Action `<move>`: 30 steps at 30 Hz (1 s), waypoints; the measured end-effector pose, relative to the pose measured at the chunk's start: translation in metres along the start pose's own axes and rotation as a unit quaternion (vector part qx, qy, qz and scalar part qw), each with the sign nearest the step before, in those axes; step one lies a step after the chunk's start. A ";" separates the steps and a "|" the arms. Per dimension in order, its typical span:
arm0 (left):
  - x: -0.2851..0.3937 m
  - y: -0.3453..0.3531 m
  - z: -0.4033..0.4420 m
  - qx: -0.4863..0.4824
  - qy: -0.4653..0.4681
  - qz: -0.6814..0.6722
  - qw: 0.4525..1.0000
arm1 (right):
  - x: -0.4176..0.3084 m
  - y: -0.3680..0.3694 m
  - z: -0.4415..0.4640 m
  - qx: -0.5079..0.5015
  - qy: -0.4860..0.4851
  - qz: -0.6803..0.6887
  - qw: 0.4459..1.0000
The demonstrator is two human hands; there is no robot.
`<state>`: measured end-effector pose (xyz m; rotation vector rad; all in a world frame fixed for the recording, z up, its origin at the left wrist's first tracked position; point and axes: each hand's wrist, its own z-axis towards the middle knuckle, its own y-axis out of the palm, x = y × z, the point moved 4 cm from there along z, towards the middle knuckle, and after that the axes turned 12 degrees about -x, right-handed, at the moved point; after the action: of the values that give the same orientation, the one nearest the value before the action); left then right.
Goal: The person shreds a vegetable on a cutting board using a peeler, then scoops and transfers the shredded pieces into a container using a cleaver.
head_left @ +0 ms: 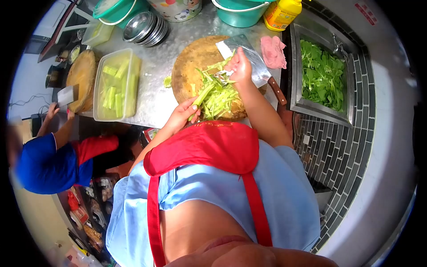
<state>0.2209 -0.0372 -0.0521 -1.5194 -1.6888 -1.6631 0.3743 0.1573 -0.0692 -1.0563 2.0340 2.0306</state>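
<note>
My left hand (180,115), at the near left edge of the round wooden chopping board (187,60), is closed round the lower end of a long pale-green vegetable stalk (205,94). The stalk points up and away over a heap of green peelings (222,104) on the board. My right hand (240,67) is raised above the board's right side, its fingers curled beside the peelings. What it grips is too small to make out. Behind that hand lies a cleaver (254,57) with a broad metal blade and a brown handle, partly over the board's edge.
Left of the board stands a plastic tub (98,116) of cut green pieces. Stacked metal bowls (144,29), green buckets (240,15) and a yellow bottle (282,15) line the back. A pink cloth (272,52) lies beside a sink (322,109) of leafy greens. Another person (51,160) works at left.
</note>
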 end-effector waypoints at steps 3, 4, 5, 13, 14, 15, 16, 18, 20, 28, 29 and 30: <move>-0.003 0.000 0.000 0.008 0.017 -0.119 0.993 | -0.003 0.013 -0.008 -0.008 0.005 0.041 0.999; -0.003 0.002 0.001 0.007 0.019 -0.139 0.990 | 0.004 0.025 -0.016 -0.004 0.028 0.045 0.999; -0.002 0.004 0.002 0.005 0.019 -0.158 0.987 | 0.013 0.035 -0.023 0.002 0.049 0.050 0.998; 0.006 0.000 -0.009 0.000 -0.001 -0.191 0.982 | -0.003 -0.006 -0.006 0.018 -0.012 -0.001 1.000; 0.012 0.003 -0.009 0.002 0.001 -0.170 0.985 | -0.004 0.001 -0.004 0.007 -0.015 0.024 1.000; 0.017 0.007 -0.008 0.004 0.001 -0.150 0.989 | -0.003 0.005 -0.006 -0.002 -0.018 0.049 0.999; 0.018 0.010 -0.005 0.009 0.002 -0.131 0.991 | -0.004 0.016 -0.013 -0.007 -0.022 0.076 0.997; 0.020 0.015 0.002 0.014 -0.002 -0.093 0.996 | 0.011 0.042 -0.026 -0.028 0.053 0.056 0.997; 0.009 0.008 0.012 0.001 -0.005 -0.056 0.998 | 0.032 0.062 -0.041 -0.052 0.109 0.019 0.993; 0.016 0.007 0.001 0.031 -0.049 0.110 0.992 | -0.003 0.012 -0.006 0.023 0.031 -0.029 0.999; 0.015 0.004 0.003 0.031 -0.042 0.090 0.995 | -0.006 0.012 -0.006 0.021 0.035 -0.007 0.999; 0.012 -0.001 0.004 0.032 -0.035 0.067 0.997 | -0.005 0.014 -0.006 0.005 0.035 0.010 0.999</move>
<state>0.2176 -0.0283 -0.0441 -1.6393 -1.6192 -1.4906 0.3728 0.1522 -0.0539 -1.1254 2.0942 2.0193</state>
